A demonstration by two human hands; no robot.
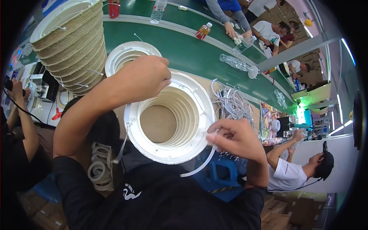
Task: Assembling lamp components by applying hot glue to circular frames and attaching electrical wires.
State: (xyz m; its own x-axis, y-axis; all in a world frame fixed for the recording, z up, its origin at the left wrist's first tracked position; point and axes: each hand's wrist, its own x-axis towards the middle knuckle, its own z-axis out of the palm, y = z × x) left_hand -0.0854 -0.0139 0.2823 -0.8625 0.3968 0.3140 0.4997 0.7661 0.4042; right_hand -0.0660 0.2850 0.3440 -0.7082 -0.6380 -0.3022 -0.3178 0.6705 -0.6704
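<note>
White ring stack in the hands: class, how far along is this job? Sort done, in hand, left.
Done: a tall finished stack with ties stands on the left. In hand: the left hand steadies the white ring stack while the right hand pinches a white tie strip at its rim. Left: a heap of loose ties and another stack behind.

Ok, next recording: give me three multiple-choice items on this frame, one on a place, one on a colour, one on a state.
1. Where is the tall stack of rings?
A. behind the left hand
B. by the right hand
C. on the floor

2. What colour is the belt?
A. red
B. green
C. yellow

3. What does the right hand do?
A. lies flat
B. pinches a white strip at the rim of the near ring stack
C. holds a bottle

Answers: 1 A, it rises at upper left; 2 B, the surface is green; 3 B, fingertips close on the strip.
</note>
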